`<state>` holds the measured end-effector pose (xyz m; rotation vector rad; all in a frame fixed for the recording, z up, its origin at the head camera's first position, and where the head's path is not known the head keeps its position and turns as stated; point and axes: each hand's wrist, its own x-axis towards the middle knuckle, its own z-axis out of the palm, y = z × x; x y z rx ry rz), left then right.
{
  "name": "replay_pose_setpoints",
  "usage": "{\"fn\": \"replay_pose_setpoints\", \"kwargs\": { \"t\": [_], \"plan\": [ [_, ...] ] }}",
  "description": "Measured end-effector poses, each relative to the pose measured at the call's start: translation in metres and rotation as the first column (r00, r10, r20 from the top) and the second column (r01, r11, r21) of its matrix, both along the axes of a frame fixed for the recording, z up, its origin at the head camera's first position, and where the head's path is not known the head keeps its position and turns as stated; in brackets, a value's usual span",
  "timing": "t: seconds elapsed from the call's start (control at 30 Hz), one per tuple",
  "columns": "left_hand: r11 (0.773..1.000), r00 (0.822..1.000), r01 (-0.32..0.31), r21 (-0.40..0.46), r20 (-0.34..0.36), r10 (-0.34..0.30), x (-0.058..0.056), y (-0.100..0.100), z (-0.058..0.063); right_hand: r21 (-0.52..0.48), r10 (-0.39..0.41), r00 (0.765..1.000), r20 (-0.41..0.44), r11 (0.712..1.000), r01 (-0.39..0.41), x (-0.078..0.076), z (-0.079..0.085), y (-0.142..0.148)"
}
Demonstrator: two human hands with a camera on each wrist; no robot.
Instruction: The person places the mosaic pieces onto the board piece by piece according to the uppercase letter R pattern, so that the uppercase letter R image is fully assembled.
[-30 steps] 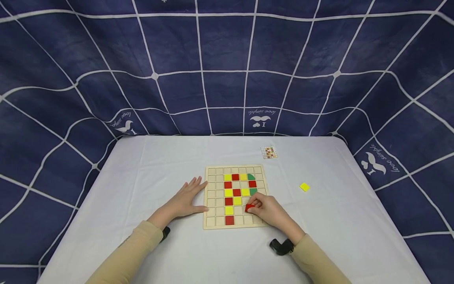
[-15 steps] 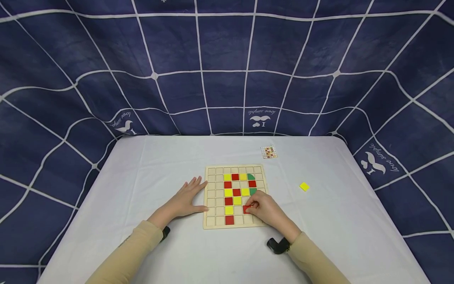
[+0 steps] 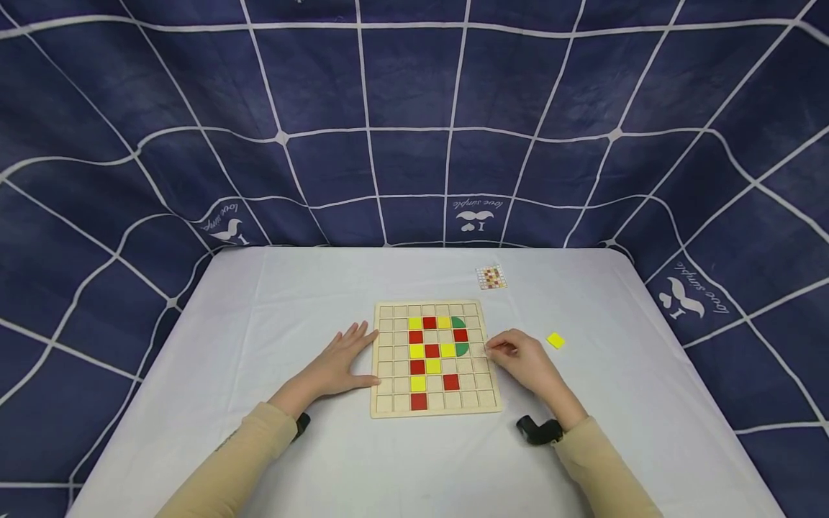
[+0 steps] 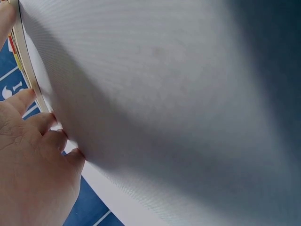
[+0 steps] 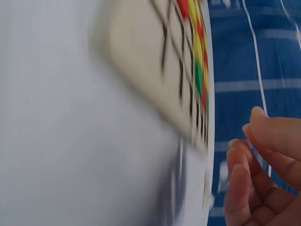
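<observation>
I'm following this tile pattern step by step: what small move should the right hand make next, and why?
Probably reach right to the loose yellow tile and pinch it. The right hand holds nothing and hovers at the wooden board's right edge, close to that tile, while the left hand rests flat at the left edge, steadying the board.

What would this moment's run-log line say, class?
left hand: flat on table beside board | right hand: holds nothing, at board's right edge | red tile: seated in board | yellow tile: loose on table

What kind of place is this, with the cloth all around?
Probably a staged recording corner, not a home: a table under a white cover, a dark blue grid-patterned backdrop hung around it, and just a wooden tile board with a small pattern card.
</observation>
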<state>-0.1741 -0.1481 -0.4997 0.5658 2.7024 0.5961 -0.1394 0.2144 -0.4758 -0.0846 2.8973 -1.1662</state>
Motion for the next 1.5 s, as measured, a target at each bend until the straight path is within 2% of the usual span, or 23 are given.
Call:
{"fn": "replay_pose_setpoints", "kwargs": {
  "t": [0.13, 0.23, 0.47, 0.77, 1.03, 1.3, 1.5],
  "plan": [
    [1.0, 1.0, 0.003, -0.005, -0.001, -0.003, -0.001, 0.0, 0.0, 0.031, -0.113, 0.993, -0.031, 0.993, 0.114, -0.006, 0.003, 0.039],
    [1.0, 1.0, 0.002, -0.007, -0.003, -0.003, -0.001, 0.0, 0.0, 0.041, -0.165, 0.986, -0.02, 0.985, 0.165, -0.008, 0.004, 0.066],
    [1.0, 1.0, -0.006, -0.001, 0.001, 0.006, 0.0, 0.0, 0.0, 0.102, -0.179, 0.983, 0.036, 0.979, 0.174, -0.01, 0.0, 0.098],
    [1.0, 1.0, -0.009, -0.002, 0.006, 0.009, 0.001, 0.0, 0.0, 0.124, -0.235, 0.968, 0.088, 0.967, 0.223, -0.015, -0.011, 0.102],
    [1.0, 1.0, -0.004, -0.002, 0.001, 0.004, 0.0, 0.001, 0.001, 0.089, -0.281, 0.947, 0.157, 0.959, 0.27, -0.018, -0.01, 0.103],
    [1.0, 1.0, 0.001, 0.006, -0.015, -0.001, 0.0, 0.001, -0.001, 0.071, -0.253, 0.955, 0.153, 0.967, 0.245, -0.014, -0.004, 0.099],
    [1.0, 1.0, -0.006, 0.005, -0.01, 0.006, 0.0, 0.0, -0.002, 0.011, -0.221, 0.965, 0.141, 0.975, 0.222, -0.009, -0.005, 0.076]
  ]
}}
